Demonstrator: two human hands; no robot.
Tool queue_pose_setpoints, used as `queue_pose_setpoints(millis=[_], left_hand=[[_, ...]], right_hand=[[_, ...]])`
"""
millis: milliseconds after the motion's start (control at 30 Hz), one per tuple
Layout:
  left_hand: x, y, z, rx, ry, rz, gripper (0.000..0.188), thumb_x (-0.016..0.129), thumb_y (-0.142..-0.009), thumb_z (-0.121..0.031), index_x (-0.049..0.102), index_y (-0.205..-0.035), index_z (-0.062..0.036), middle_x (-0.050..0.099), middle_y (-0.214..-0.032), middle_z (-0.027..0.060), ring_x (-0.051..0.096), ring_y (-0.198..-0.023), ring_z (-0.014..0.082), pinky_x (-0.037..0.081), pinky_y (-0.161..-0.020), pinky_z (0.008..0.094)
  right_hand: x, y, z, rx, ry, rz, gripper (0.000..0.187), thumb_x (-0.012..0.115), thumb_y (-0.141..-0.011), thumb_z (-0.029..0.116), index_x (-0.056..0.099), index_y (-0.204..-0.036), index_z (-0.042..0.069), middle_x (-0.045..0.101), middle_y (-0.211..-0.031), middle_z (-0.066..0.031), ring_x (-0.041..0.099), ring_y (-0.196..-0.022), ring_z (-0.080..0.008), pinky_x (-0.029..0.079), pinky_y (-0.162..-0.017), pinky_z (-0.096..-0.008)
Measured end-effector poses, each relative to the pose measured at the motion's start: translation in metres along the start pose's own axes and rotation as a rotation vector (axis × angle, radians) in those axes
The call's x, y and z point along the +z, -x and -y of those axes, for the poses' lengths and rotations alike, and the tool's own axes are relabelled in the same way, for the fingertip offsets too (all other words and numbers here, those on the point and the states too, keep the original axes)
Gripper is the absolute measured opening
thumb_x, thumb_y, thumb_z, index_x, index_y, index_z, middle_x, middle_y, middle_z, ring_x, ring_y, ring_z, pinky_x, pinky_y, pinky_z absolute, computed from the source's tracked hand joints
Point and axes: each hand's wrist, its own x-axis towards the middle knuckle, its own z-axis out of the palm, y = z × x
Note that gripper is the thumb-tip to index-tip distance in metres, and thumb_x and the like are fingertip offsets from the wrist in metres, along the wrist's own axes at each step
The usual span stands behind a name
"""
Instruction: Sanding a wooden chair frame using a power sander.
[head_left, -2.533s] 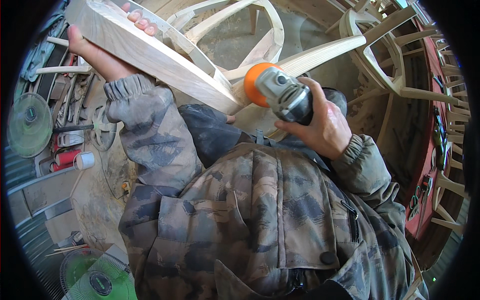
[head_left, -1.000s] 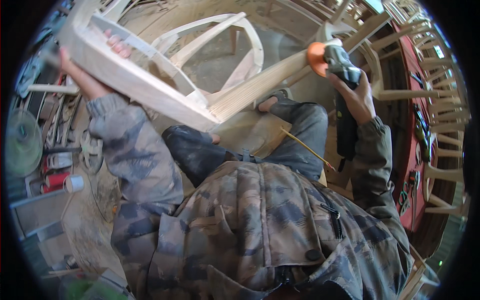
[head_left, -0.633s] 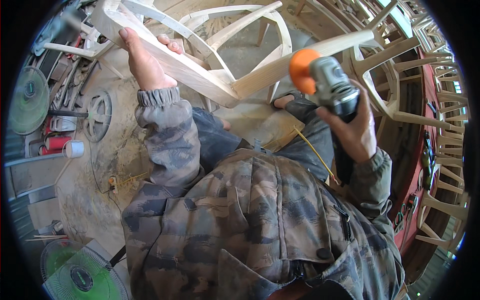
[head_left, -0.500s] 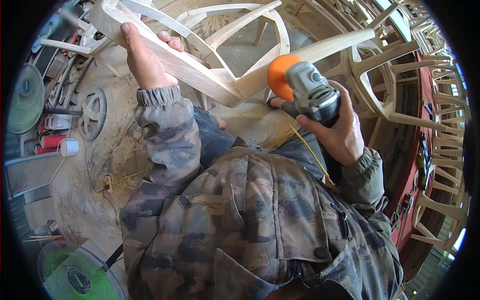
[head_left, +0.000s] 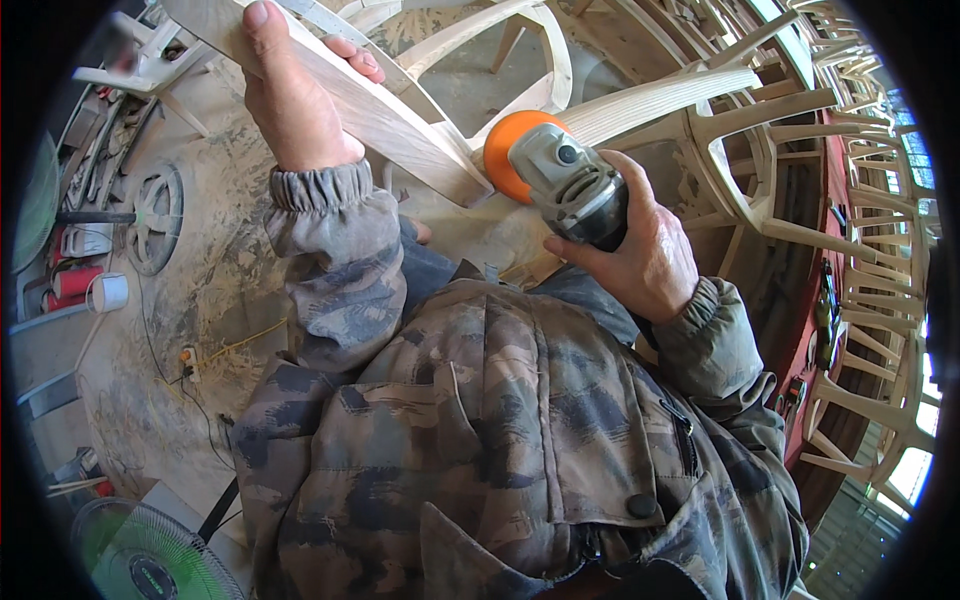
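My left hand [head_left: 300,105] grips a pale wooden chair frame [head_left: 395,140], thumb along the near face and fingertips showing over the far edge. In my right hand [head_left: 650,240] is a grey and black angle grinder [head_left: 572,185] fitted with an orange disc [head_left: 512,155]. The disc is at the corner where two rails of the frame meet; whether it touches the wood I cannot tell. One rail runs off to the upper right behind the tool. The underside of the grinder is hidden by my palm.
More bare chair frames [head_left: 740,170] stand at the right beside a red edge [head_left: 815,300] holding hand tools. Stacked frames [head_left: 880,260] fill the far right. Two fans [head_left: 150,560] stand at the left. A cable and socket [head_left: 188,360] lie on the dusty floor.
The grinder has moved left along the rail to the frame's corner. My left hand and the held part of the frame have shifted slightly up in view.
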Motion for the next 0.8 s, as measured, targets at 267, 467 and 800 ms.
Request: queue_pose_setpoints(millis=[267,467,800], left_hand=[[-0.008,-0.006,-0.004,-0.044,0.034,-0.030,0.066,0.061,-0.089,-0.061,0.042,-0.123,-0.0066,0.053,-0.079,0.0090,0.053,-0.066,0.0197,0.048,-0.062,0.0352],[-0.010,-0.006,-0.006,-0.044,0.042,-0.017,0.064,0.060,-0.090,-0.060,0.042,-0.121,-0.0069,0.052,-0.079,0.0086,0.052,-0.065,0.0187,0.047,-0.062,0.0347],[-0.001,0.002,0.001,-0.065,0.041,-0.029,0.065,0.060,-0.090,-0.062,0.042,-0.120,-0.0067,0.052,-0.077,0.0078,0.051,-0.064,0.0184,0.047,-0.062,0.0339]], right_hand=[[-0.009,-0.002,-0.001,0.044,0.082,-0.062,0.082,0.082,-0.076,0.040,0.039,-0.135,0.003,0.069,-0.101,-0.0242,0.070,-0.092,-0.0389,0.057,-0.079,-0.0444],[-0.026,-0.001,-0.023,0.072,0.076,-0.163,0.082,0.084,-0.074,0.041,0.041,-0.133,0.005,0.069,-0.102,-0.0236,0.070,-0.093,-0.0382,0.057,-0.079,-0.0448],[-0.050,-0.006,-0.084,0.266,-0.109,-0.429,0.074,0.084,-0.076,0.039,0.048,-0.125,-0.002,0.066,-0.099,-0.0164,0.065,-0.085,-0.0222,0.053,-0.078,-0.0364]])
